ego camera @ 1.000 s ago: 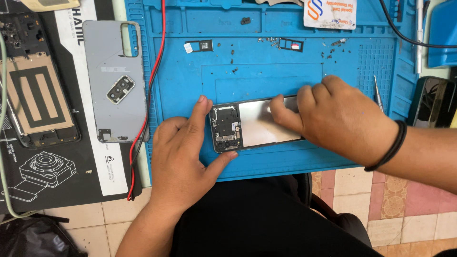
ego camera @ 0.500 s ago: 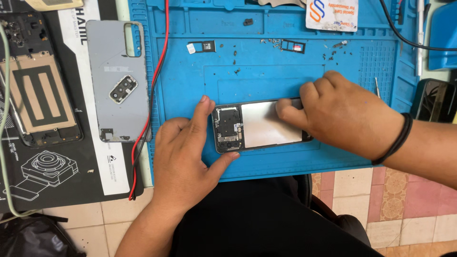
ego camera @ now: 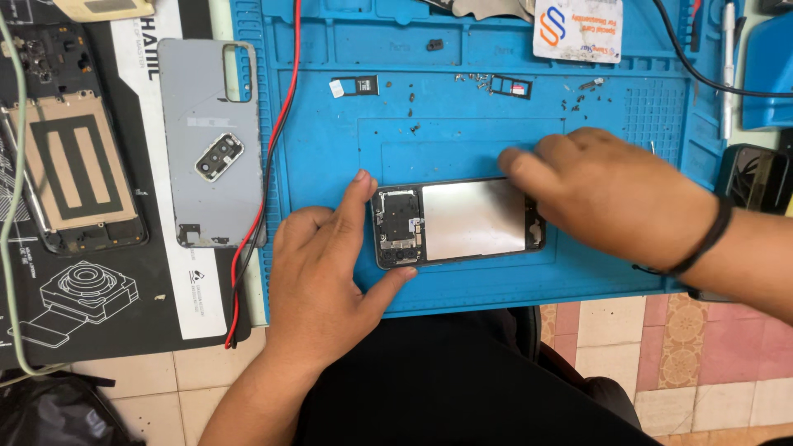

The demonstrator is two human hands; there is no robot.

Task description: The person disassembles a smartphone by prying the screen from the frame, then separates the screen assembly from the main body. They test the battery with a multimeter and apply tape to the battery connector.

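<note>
An opened phone (ego camera: 459,223) lies back-up on the blue repair mat (ego camera: 347,149), its dark circuit board at the left and a silver metal plate in the middle. My left hand (ego camera: 326,272) braces the phone's left end, index finger at the top corner and thumb at the bottom corner. My right hand (ego camera: 607,194), with a black band at the wrist, rests over the phone's right end, fingers curled; whether they pinch anything is hidden.
A grey phone back cover (ego camera: 211,140) and another opened phone (ego camera: 70,173) lie on a black mat at the left. Red and black wires (ego camera: 277,124) run down the blue mat's left edge. SIM trays (ego camera: 355,86) and small screws lie at the back.
My right hand has slid rightward, from over the silver plate to the phone's right end, uncovering the plate. My left hand has held its place.
</note>
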